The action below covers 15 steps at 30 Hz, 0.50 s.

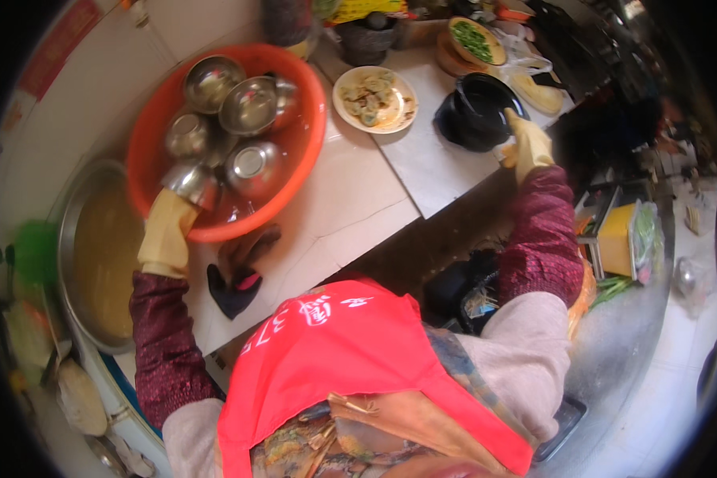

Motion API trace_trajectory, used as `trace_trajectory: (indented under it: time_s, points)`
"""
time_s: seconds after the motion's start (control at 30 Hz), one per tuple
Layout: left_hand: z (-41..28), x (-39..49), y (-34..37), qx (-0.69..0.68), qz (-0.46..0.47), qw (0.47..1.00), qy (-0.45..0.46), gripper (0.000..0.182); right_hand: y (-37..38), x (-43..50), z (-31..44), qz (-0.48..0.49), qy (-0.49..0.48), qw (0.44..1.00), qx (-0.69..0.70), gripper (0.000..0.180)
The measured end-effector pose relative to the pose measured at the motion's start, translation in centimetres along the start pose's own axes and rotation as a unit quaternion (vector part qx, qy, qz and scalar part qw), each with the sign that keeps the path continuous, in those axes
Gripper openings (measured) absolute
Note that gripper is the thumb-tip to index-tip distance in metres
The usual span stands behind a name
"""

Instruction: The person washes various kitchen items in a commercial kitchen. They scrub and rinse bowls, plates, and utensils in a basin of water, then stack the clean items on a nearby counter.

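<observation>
My left hand (170,230), in a pale rubber glove, reaches over the rim of an orange plastic basin (278,206). Its fingers are on a metal bowl (194,182) at the near side, partly hidden by the bowl. Several other metal bowls lie in the basin's water, some upright like one bowl (249,106), others upside down like another bowl (252,162). To the right, my right hand (529,143), gloved too, grips the rim of a black bowl (490,101), which appears stacked on other black dishware. Between them sits a plate of dumplings (370,98).
A large metal basin of cloudy liquid (107,257) stands at the left. A dark cloth or glove (236,290) lies near the counter's front edge. Behind are a stone mortar (367,42) and a bowl of chopped greens (472,42). A black bag-lined bin (475,293) is below.
</observation>
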<state>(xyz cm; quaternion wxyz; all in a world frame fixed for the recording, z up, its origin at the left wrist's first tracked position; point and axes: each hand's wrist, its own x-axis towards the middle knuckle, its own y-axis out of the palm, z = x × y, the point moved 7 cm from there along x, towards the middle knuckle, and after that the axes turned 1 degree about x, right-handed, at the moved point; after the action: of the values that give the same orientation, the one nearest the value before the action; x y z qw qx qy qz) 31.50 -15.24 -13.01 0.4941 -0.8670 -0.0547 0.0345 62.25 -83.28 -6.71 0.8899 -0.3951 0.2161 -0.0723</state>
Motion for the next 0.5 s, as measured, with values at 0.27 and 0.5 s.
trace_trajectory:
  time_s: [0.27, 0.5]
  points:
    - [-2.1, -2.4, -1.3, -0.023, -0.027, 0.999, 0.015, 0.034, 2.7, -5.4, 16.4, -0.089, -0.22, 0.96, -0.151, 0.059]
    - [-3.9, -2.2, -2.0, -0.035, -0.045, 0.998, 0.032, 0.037, 27.2, -29.1, 25.3, 0.168, -0.602, 0.729, -0.28, 0.036]
